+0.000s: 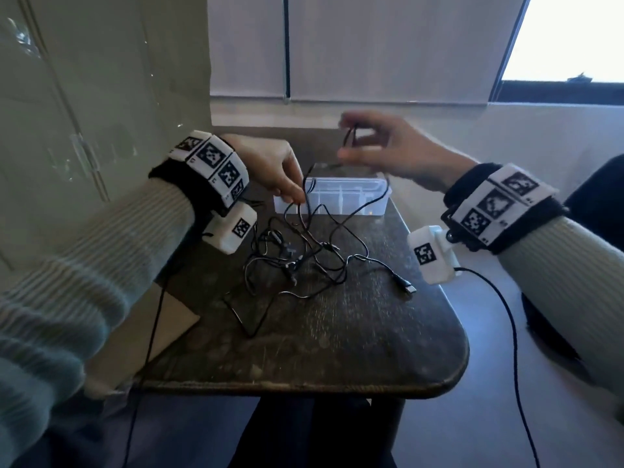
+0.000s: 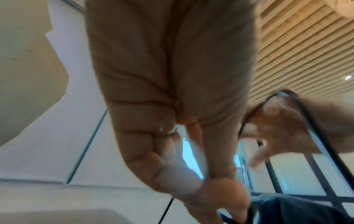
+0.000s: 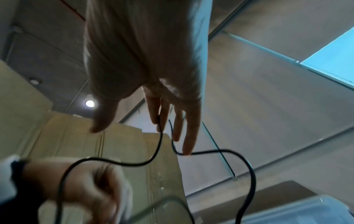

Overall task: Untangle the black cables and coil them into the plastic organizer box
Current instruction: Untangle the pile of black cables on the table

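Note:
A tangle of black cables (image 1: 304,261) lies in the middle of the dark table (image 1: 371,339). Behind it stands the clear plastic organizer box (image 1: 337,209), also at the bottom right of the right wrist view (image 3: 287,212). My left hand (image 1: 293,197) pinches one cable strand just in front of the box; in its own view its fingers (image 2: 206,184) are curled. My right hand (image 1: 347,138) is raised above the box with a loop of the same cable (image 3: 159,144) caught between two fingers (image 3: 159,119). The strand runs down to my left hand (image 3: 90,184).
A USB plug (image 1: 407,287) at one cable's end lies toward the table's right edge. A glass panel (image 1: 84,130) stands close on the left, with a beige board (image 1: 169,329) at its foot. The wrist camera's lead (image 1: 506,319) hangs off to the right.

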The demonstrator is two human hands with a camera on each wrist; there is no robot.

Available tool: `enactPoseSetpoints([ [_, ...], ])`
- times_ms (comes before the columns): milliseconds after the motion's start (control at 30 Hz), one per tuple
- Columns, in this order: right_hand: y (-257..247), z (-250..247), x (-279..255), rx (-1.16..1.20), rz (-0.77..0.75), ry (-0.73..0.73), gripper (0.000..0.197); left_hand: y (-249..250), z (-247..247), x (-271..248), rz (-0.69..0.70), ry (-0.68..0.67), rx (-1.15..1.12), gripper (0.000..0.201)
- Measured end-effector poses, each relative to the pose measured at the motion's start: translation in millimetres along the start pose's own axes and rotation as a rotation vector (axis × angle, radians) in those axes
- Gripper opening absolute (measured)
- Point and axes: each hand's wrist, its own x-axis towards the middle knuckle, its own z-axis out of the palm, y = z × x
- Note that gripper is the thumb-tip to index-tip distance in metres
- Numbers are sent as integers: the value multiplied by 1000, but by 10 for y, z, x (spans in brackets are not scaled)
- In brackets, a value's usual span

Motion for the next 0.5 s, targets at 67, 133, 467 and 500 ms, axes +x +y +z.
enactPoseSetpoints([
  [67,20,160,-31,-186,5,-145,92,87,-45,-27,27,56,-35,11],
  [133,79,310,-54,-358,12,-308,73,133,-49,-39,54,74,-51,10],
  [467,290,574,-137,-298,81,-468,5,7,172,-72,38,-29,-116,58],
  [500,226,493,-106,-192,75,-367,9,20,184,-73,49,-25,-126,77],
])
